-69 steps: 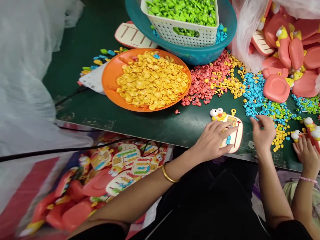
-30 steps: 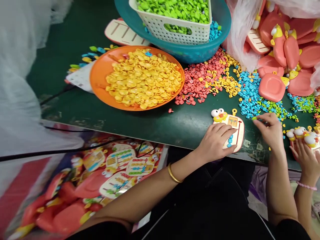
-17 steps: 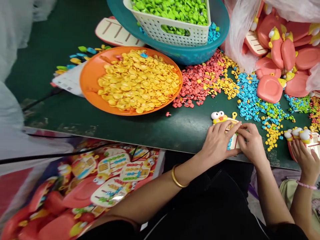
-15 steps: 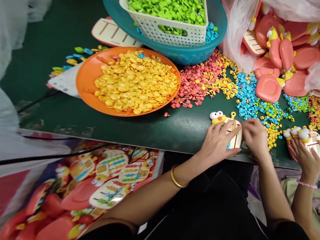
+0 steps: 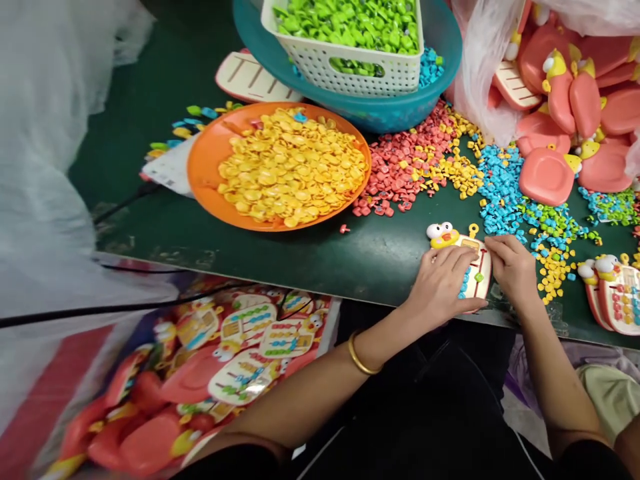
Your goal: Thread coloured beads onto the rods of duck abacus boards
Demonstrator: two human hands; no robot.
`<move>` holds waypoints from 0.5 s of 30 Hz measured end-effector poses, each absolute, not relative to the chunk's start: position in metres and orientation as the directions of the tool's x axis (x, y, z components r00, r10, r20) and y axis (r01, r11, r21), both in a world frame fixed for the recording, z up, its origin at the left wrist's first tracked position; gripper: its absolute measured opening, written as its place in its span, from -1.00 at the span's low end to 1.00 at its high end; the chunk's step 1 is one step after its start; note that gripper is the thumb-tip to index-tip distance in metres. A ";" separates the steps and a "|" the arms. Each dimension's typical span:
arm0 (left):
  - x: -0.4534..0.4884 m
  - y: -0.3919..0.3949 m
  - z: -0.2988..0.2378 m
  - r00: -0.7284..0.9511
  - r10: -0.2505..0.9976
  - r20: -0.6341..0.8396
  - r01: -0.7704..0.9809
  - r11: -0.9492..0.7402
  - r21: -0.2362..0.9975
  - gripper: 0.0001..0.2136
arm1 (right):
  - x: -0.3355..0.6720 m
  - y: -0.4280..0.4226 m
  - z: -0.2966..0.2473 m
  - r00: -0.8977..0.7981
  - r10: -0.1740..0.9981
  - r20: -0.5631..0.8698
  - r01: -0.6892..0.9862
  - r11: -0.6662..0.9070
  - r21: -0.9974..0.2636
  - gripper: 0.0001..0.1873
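A cream toy abacus board with a yellow duck head [image 5: 442,235] lies near the front edge of the dark green table [image 5: 320,250]. My left hand [image 5: 443,285] rests flat on its left half and holds it down. My right hand [image 5: 513,268] touches the board's right edge, fingers pinched together at its top corner. Blue and green beads [image 5: 473,280] show on the board between my hands. What my right fingers pinch, if anything, is too small to tell.
An orange plate of yellow discs [image 5: 293,165] sits left of centre. A teal basin [image 5: 370,107] holds a white basket of green pieces [image 5: 350,27]. Loose red, yellow, blue and green beads [image 5: 500,193] cover the table's right. Pink toy shells [image 5: 575,100] pile at back right. Finished boards [image 5: 617,300] lie at far right; more fill a box below [image 5: 240,340].
My right hand went out to the green bead pile, came back to the board and now presses at its right edge. A green bead appeared on the board. Another person's hand left the right side.
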State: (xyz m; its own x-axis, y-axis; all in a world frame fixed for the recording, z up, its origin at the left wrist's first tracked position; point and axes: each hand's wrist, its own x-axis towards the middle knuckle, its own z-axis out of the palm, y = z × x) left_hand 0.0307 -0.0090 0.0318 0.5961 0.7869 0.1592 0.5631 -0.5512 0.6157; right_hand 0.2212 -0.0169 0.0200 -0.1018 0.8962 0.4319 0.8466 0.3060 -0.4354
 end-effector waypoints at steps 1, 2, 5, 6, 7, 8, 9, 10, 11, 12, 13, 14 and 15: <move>0.032 -0.008 0.034 0.593 0.794 0.136 0.576 -0.536 0.617 -0.28 | 0.218 -0.019 0.018 -0.131 0.889 0.438 0.837 0.336 -0.432 -0.72; 0.033 -0.007 0.035 0.591 0.798 0.116 0.589 -0.525 0.614 -0.24 | 0.217 -0.021 0.017 -0.157 0.882 0.445 0.829 0.363 -0.425 -0.72; 0.037 -0.004 0.037 0.586 0.807 0.071 0.631 -0.509 0.585 -0.11 | 0.219 -0.021 0.017 -0.212 0.863 0.459 0.805 0.421 -0.419 -0.71; 0.038 -0.003 0.037 0.585 0.809 0.065 0.641 -0.509 0.575 -0.07 | 0.220 -0.021 0.017 -0.217 0.859 0.465 0.797 0.431 -0.424 -0.70; 0.038 -0.003 0.037 0.585 0.809 0.062 0.647 -0.511 0.566 -0.03 | 0.221 -0.022 0.017 -0.217 0.854 0.472 0.790 0.438 -0.429 -0.70; 0.039 -0.003 0.036 0.587 0.808 0.059 0.650 -0.513 0.560 -0.01 | 0.223 -0.023 0.016 -0.217 0.849 0.481 0.785 0.445 -0.432 -0.70; 0.038 -0.003 0.035 0.590 0.806 0.057 0.653 -0.517 0.554 0.01 | 0.224 -0.025 0.016 -0.219 0.845 0.487 0.780 0.452 -0.432 -0.69; 0.038 -0.003 0.035 0.593 0.803 0.053 0.655 -0.520 0.548 0.02 | 0.224 -0.026 0.015 -0.224 0.843 0.489 0.778 0.457 -0.432 -0.68; 0.037 -0.003 0.035 0.595 0.802 0.048 0.660 -0.522 0.540 0.03 | 0.225 -0.028 0.015 -0.231 0.844 0.484 0.777 0.459 -0.430 -0.67; 0.037 -0.003 0.035 0.596 0.802 0.042 0.666 -0.524 0.531 0.04 | 0.225 -0.029 0.014 -0.242 0.849 0.470 0.778 0.460 -0.429 -0.67; 0.037 -0.003 0.035 0.597 0.801 0.036 0.673 -0.525 0.520 0.04 | 0.225 -0.030 0.014 -0.258 0.854 0.452 0.777 0.462 -0.429 -0.66; 0.038 -0.002 0.035 0.598 0.801 0.031 0.680 -0.528 0.510 0.05 | 0.225 -0.030 0.014 -0.276 0.859 0.431 0.774 0.465 -0.430 -0.66; 0.038 -0.001 0.036 0.600 0.800 0.026 0.685 -0.530 0.499 0.06 | 0.224 -0.030 0.015 -0.289 0.864 0.413 0.772 0.465 -0.433 -0.66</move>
State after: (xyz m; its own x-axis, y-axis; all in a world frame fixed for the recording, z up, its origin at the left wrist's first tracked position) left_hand 0.0382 -0.0014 0.0359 0.5997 0.7998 0.0262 0.6854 -0.5302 0.4991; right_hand 0.2237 -0.0297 0.0146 -0.2887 0.8639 0.4126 0.7722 0.4649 -0.4331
